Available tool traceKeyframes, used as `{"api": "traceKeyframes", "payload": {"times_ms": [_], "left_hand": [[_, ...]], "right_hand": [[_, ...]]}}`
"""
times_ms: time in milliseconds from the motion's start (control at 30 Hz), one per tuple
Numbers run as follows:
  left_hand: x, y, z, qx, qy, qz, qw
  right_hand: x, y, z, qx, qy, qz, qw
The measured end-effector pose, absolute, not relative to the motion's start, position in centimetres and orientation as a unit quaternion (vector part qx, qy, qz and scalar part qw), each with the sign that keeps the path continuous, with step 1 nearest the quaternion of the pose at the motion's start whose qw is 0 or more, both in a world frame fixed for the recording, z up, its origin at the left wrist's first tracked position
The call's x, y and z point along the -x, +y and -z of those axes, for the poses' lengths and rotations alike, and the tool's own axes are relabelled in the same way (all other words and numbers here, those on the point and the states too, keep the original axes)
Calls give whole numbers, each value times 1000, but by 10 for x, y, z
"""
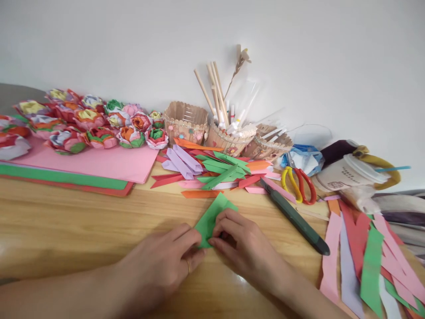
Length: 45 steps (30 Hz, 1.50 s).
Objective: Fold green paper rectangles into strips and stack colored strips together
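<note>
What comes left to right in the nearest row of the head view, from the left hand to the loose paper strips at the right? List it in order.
Left hand → folded green paper → right hand → dark green knife → loose paper strips.

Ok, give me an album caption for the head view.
Left hand and right hand holding green paper over a wood-grain table, folded paper strips and layered paper flowers beyond.

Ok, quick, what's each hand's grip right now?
Left hand: closed, holding the green paper at its lower left.
Right hand: closed, thumb and fingertips pinching the same paper.
</note>
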State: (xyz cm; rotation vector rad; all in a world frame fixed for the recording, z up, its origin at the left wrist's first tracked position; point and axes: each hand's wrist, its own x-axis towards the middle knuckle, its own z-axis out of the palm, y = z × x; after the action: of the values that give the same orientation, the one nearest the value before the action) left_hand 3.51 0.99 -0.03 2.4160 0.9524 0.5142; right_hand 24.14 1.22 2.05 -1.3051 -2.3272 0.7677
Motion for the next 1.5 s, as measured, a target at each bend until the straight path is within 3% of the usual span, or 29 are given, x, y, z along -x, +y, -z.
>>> {"api": "traceKeyframes", "payload": {"times_ms": [167, 267, 400, 600, 733, 900, 1133, 1333, 1500], "left_hand": [[-35, 10, -3, -894, 358, -146, 226], [-33, 14, 1, -924, 308, -209, 88], [-30, 22, 4, -917, 283, -276, -60], [-25, 25, 4, -929, 214, -302, -13], [-19, 24, 5, -943, 204, -258, -48], [-14, 22, 6, -957, 206, -194, -70], [-14, 23, 9, -959, 195, -194, -75], [-16, 27, 6, -956, 154, -238, -76], [-15, 28, 9, -957, 162, -232, -60]], "right_hand": [[-247, 15, -23, 395, -871, -227, 180], [-252, 14, -32, 330, -912, -191, 147], [-249, 6, -44, 342, -902, -253, 74], [-243, 1, -44, 374, -893, -248, 38], [-245, 1, -39, 373, -901, -204, 85], [-246, -1, -27, 470, -833, -187, 224], [-238, 0, -15, 566, -758, -235, 223], [-236, -7, -11, 478, -835, -106, 250], [-239, -9, -13, 389, -896, -13, 214]]}}
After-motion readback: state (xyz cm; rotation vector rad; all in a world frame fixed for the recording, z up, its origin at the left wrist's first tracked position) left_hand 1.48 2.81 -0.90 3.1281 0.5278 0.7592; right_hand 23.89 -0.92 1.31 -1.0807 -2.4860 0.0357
